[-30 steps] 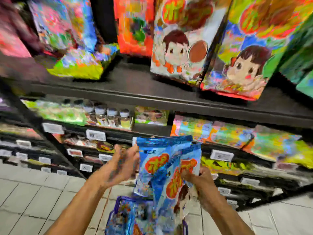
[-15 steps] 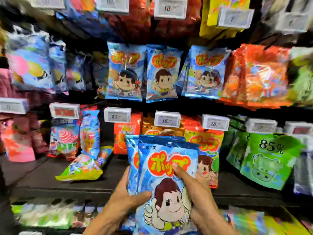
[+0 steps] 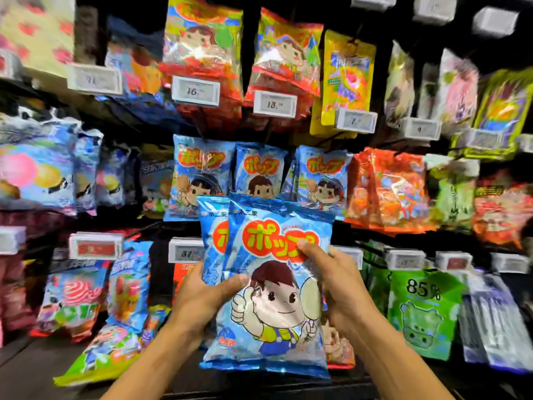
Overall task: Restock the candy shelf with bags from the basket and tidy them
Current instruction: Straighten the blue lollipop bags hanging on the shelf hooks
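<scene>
Left hand [image 3: 202, 295]: curled round both blue bags [image 3: 277, 327].
Right hand [image 3: 337, 284]: thumb pinching them over "ポップ".
Green bag [image 3: 422, 316], 3 o'clock: "85%".

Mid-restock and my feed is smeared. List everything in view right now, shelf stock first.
held blue bags: two, blue, centre foreground
hanging blue bags: three fronts, blue, middle row behind them
red bags: two fronts, red-orange, top row
yellow bag: one, yellow, top row, right of the red
orange bags: count unclear, orange, middle row right
green bag: one front, green, marked 85%, lower right
fallen bag: one, yellow-green, lying flat, lower left
price tags: several, white, between the rows
left hand: one, grip on held bags' left edge
right hand: one, grip on their right edge, thumb in front
</scene>
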The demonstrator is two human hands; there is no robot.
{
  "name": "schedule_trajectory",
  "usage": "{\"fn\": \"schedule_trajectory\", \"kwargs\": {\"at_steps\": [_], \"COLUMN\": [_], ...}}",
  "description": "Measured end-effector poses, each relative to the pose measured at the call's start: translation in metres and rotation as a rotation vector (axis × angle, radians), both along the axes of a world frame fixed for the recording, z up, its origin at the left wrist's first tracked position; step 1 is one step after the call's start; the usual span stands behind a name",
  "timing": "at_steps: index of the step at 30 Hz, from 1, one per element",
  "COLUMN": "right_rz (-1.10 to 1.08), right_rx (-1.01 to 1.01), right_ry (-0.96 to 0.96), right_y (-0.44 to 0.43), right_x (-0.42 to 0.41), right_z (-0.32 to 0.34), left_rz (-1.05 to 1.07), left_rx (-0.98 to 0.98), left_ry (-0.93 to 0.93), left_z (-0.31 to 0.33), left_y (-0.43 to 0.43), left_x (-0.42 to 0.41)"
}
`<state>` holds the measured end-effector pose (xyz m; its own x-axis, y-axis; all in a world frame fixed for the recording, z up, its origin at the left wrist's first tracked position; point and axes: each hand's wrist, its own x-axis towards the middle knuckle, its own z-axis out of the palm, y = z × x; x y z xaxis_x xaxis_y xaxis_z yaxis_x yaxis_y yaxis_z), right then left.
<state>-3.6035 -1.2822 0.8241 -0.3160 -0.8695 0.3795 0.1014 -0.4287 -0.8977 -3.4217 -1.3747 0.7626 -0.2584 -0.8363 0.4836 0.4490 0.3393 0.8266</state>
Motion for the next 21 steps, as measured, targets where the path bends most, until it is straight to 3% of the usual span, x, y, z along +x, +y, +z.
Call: {"fn": "schedule_trajectory", "kwargs": {"at_steps": [7, 21], "right_rz": [0.007, 0.056], "right_rx": [-0.08, -0.039], "right_ry": [-0.015, -0.107], "right_y": [-0.028, -0.05], "right_x": [-0.011, -0.04], "right_z": [0.031, 0.059], "left_rz": [0.009, 0.009], "left_rx": [-0.009, -0.024], "left_ry": [-0.034, -0.025], "left_z": [0.028, 0.045], "left_y": [-0.013, -0.021], "left_x": [-0.008, -0.024]}}
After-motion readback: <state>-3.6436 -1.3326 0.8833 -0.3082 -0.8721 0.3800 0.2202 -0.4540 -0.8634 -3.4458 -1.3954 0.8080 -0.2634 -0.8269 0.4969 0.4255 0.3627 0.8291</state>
